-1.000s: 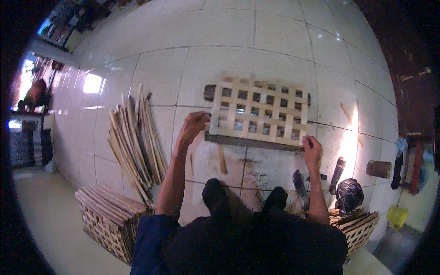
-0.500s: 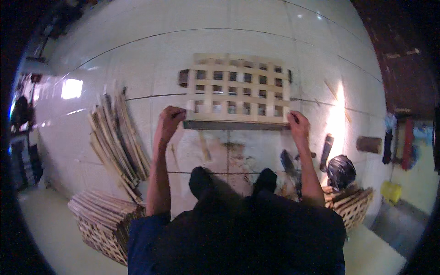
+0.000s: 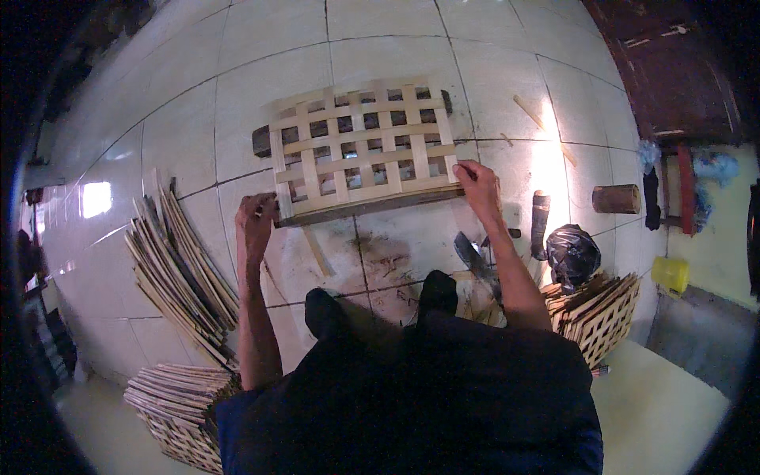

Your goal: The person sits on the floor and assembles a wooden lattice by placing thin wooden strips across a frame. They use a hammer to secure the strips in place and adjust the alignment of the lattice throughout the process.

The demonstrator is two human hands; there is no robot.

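One woven panel (image 3: pixel 368 163) on a pale tiled floor (image 3: pixel 269 83)

The panel, an open lattice of flat pale strips, lies slightly slanted in front of the person, with a dark wooden bar (image 3: pixel 372 207) along its near edge. At the panel's near left corner is the left hand (image 3: pixel 255 218), its fingers bent; whether they are clamped on it, I cannot tell. At its right edge, the right hand's (image 3: pixel 480 188) fingers reach the border strip; I cannot tell whether they grip or merely rest there.

Left of the panel, long narrow strips (image 3: pixel 178 269) lie in a loose heap, with a stack of lattices (image 3: pixel 178 431) nearer the person. Dark stains mark the tiles on the panel's near side, beside a loose strip (image 3: pixel 319 252). To the panel's right, a bright band of light crosses the floor; beyond it stands a short brown cylinder (image 3: pixel 616 199). Nearer the person on that side sit a black plastic bag (image 3: pixel 572 255) and another lattice stack (image 3: pixel 606 324). Farthest right of the panel are a yellow container (image 3: pixel 670 274) and dark reddish-brown woodwork (image 3: pixel 673 71).
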